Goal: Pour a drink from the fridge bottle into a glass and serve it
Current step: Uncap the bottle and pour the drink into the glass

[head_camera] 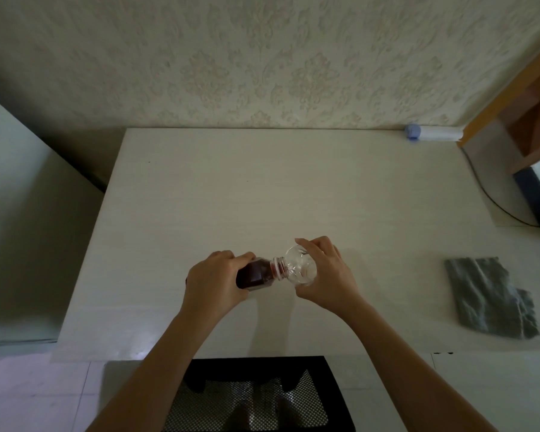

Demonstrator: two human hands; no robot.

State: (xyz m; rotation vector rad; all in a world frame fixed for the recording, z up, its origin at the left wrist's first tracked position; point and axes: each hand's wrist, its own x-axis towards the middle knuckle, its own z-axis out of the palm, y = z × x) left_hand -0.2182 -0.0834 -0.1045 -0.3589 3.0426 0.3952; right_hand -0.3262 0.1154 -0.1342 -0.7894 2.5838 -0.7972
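Observation:
A plastic bottle (258, 272) of dark red drink lies tipped almost flat above the white table (200, 198), its uncapped threaded neck pointing right. My left hand (212, 282) is shut around its body. The neck touches the rim of a clear glass (300, 265), which is tilted toward the bottle. My right hand (325, 272) grips the glass from the right side. The glass looks nearly empty; whether any liquid is flowing cannot be made out.
A folded grey cloth (493, 297) lies on the table at the right. A white roll with a blue end (430, 134) rests against the back wall. A wooden shelf (524, 120) and a black cable (496, 201) are at far right. A black mesh chair (250, 397) stands below.

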